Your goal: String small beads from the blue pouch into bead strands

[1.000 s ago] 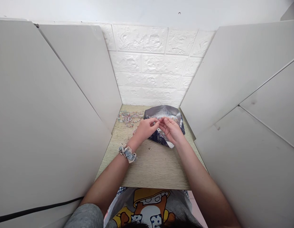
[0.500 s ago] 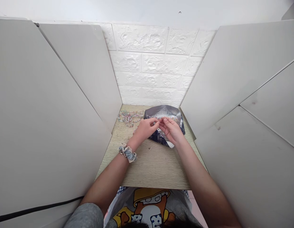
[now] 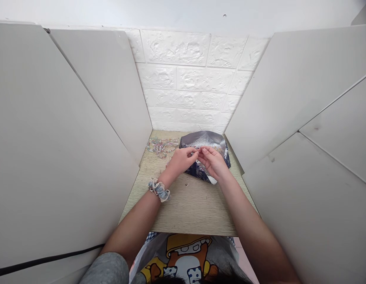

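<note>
My left hand point(image 3: 179, 161) and my right hand point(image 3: 212, 162) meet above a dark blue pouch with a silver foil lining point(image 3: 205, 139). Their fingertips pinch a small bead-like item point(image 3: 197, 149), too tiny to make out clearly. The pouch lies crumpled under both hands, partly hidden by them. To the left of my left hand lies a tangle of multicoloured bead strands point(image 3: 160, 146). A tiny metal piece point(image 3: 186, 184) sits on the board below my hands. A fabric scrunchie point(image 3: 159, 190) and a chain bracelet circle my left wrist.
A wood-grain board point(image 3: 185, 209) lies between tall white side panels point(image 3: 82, 118), with a white brick-textured wall point(image 3: 185, 79) behind it. A black cable point(image 3: 47, 260) runs across the lower left panel. My cartoon-print shirt point(image 3: 183, 256) shows below the board's front edge.
</note>
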The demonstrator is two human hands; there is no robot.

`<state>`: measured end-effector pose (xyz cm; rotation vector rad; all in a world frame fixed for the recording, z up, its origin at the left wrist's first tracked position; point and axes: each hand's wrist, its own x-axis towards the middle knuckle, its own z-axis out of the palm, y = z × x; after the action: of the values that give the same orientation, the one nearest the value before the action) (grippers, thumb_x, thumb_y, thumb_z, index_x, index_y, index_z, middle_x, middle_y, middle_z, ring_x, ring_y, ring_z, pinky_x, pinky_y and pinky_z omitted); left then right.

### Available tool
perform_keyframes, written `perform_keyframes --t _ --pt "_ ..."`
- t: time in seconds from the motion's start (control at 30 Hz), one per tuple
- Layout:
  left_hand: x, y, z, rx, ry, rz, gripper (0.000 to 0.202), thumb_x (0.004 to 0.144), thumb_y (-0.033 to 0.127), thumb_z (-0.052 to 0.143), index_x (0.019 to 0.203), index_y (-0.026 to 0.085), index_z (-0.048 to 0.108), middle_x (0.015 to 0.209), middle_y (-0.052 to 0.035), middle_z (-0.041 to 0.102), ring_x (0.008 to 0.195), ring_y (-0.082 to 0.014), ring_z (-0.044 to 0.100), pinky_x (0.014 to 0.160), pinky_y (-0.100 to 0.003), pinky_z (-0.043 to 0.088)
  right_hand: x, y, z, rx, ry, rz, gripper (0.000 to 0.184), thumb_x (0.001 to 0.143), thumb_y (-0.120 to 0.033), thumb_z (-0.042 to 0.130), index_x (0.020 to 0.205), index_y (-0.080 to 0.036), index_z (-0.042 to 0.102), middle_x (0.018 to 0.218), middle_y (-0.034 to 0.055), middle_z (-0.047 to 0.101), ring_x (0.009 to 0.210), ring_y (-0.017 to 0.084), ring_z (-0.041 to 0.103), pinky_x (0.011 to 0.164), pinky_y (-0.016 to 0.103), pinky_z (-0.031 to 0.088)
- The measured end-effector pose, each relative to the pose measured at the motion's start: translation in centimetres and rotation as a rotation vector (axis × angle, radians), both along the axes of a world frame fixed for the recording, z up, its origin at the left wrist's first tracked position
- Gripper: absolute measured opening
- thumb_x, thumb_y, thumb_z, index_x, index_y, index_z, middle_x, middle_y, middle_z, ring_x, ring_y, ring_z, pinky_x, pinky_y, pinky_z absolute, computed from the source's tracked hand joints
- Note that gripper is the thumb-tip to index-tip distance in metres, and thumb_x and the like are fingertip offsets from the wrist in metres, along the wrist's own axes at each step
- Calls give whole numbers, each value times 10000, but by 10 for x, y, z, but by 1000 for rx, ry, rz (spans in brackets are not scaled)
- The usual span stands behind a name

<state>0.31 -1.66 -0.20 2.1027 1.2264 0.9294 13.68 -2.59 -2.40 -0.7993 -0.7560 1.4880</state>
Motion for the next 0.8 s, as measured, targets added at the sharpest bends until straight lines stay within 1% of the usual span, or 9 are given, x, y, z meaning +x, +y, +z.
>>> perform_keyframes --t 0.27,0.47,0.53,0.57,0.63,0.7,0.73,0.8 --pt "0 0 1 -20 -13 9 310 761 371 405 763 177 647 489 42 461 460 -70 340 467 -203 265 0 0 1 -7 -19 12 156 618 -271 675 714 -190 583 713 -18 622 733 90 596 814 258 461" --pt "-1 1 1 -43 -43 -21 262 744 330 431 743 170 639 532 36 507 499 -72 389 503 -202 295 -2 -3 3 -21 -35 71 139 605 -239 674 703 -185 593 722 -12 632 720 93 592 767 251 472" --pt "-1 1 4 -111 -110 -59 244 734 328 450 705 158 623 557 29 513 526 -74 405 510 -202 302 -1 -3 3 -19 -41 71 124 600 -230 672 688 -182 598 705 -14 631 710 94 588 748 253 474" --pt "-1 2 5 -173 -157 -86 244 732 332 456 674 150 608 552 26 500 523 -72 400 501 -202 299 -1 -2 3 -19 -48 67 115 598 -227 671 675 -182 598 692 -18 629 703 95 587 739 256 475" --pt "-1 2 9 -341 -255 -139 281 737 365 455 604 139 556 487 34 417 464 -60 345 450 -203 264 0 -2 2 -22 -72 56 99 588 -222 672 640 -186 595 670 -27 622 685 95 582 716 259 474" --pt "-1 2 11 -497 -334 -185 335 736 422 457 555 142 491 434 54 307 400 -44 260 398 -207 196 2 -1 2 -20 -106 49 90 580 -218 671 612 -189 592 666 -34 617 670 92 575 692 256 468" --pt "-1 2 11 -552 -368 -208 357 730 450 463 543 146 463 427 61 276 383 -37 230 384 -209 167 2 -1 2 -16 -122 46 86 576 -215 671 600 -190 592 670 -36 614 665 91 571 680 253 464" --pt "0 3 10 -615 -434 -256 373 707 475 495 536 149 431 439 63 282 369 -26 217 371 -210 139 3 -1 2 -3 -141 41 78 567 -206 670 583 -189 595 690 -37 609 661 91 566 659 250 457"
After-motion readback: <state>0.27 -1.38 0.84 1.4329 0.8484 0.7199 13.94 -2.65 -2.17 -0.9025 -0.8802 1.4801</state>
